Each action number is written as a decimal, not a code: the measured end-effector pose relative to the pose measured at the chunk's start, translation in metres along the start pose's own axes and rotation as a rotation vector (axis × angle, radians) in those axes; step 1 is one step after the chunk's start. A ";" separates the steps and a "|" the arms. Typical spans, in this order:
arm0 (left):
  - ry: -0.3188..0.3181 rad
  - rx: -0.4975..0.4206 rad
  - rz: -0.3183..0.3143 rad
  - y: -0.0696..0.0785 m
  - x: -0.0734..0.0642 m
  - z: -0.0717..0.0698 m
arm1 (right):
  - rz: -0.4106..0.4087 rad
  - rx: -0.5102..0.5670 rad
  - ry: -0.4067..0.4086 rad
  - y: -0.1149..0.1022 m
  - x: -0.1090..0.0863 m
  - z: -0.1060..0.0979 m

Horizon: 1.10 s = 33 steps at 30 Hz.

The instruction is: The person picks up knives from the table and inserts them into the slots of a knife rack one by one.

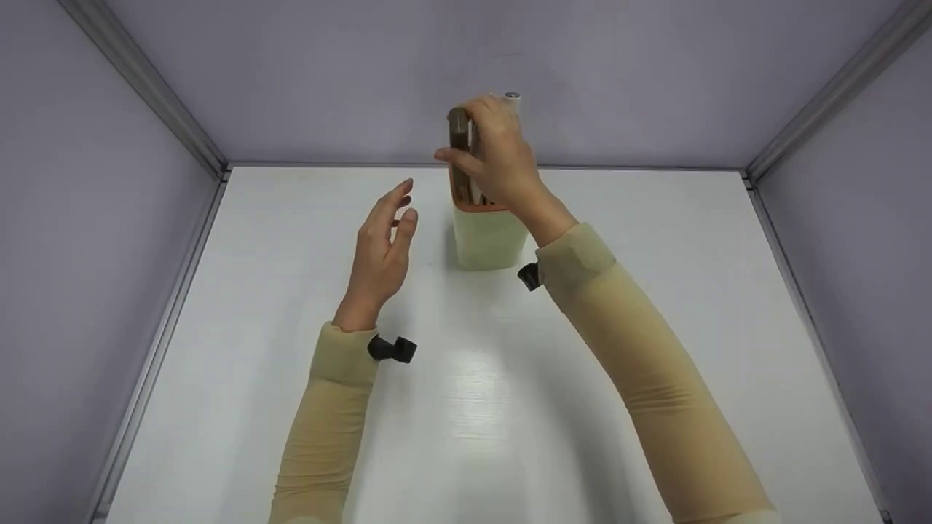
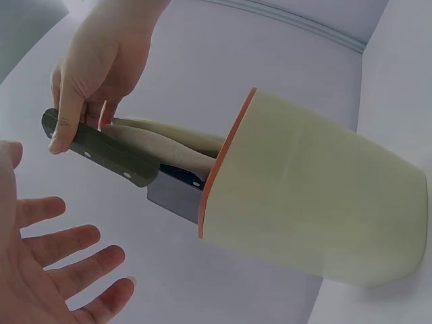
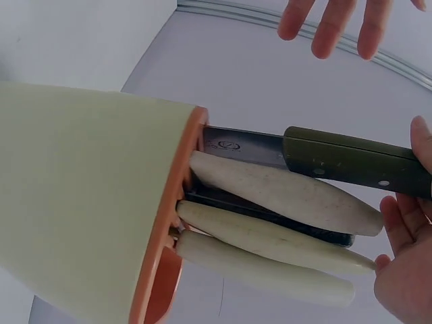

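A pale green knife block point(image 1: 489, 240) with an orange rim stands upright near the back edge of the table. At the end of its dark green handle point(image 3: 351, 158), my right hand point(image 1: 502, 149) pinches a knife between thumb and fingers. Part of the knife's wide blade point(image 2: 177, 197) shows above the rim; the lower part is hidden inside the block. Beside it, several pale handles point(image 3: 290, 192) and a black one point(image 3: 260, 214) stick out of the block. My left hand point(image 1: 380, 247) is held to the left of the block, fingers apart, touching nothing.
The white table point(image 1: 466, 407) is bounded by grey-lilac walls point(image 1: 349, 80) at the back and both sides, with metal framing along the corners. A small black wrist camera point(image 1: 393, 349) sticks out from the left sleeve, another point(image 1: 530, 276) from the right.
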<state>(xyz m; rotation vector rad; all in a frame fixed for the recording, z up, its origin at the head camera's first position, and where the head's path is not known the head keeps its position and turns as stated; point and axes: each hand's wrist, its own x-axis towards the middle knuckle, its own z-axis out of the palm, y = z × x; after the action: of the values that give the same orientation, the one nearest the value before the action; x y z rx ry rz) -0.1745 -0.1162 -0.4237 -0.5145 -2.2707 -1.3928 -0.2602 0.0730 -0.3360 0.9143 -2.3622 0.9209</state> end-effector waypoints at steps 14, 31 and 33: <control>-0.018 0.004 -0.011 -0.003 -0.003 0.003 | -0.007 -0.139 -0.010 0.007 -0.007 0.009; -0.035 0.010 -0.024 -0.008 -0.007 0.005 | -0.070 -0.028 -0.024 0.016 -0.020 0.000; -0.036 0.013 -0.027 -0.009 -0.008 0.005 | -0.071 0.010 -0.005 0.016 -0.026 -0.003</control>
<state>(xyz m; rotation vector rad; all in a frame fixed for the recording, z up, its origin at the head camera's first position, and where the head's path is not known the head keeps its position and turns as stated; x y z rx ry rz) -0.1732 -0.1165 -0.4364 -0.5108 -2.3219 -1.3919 -0.2532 0.0947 -0.3563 0.9988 -2.3150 0.9047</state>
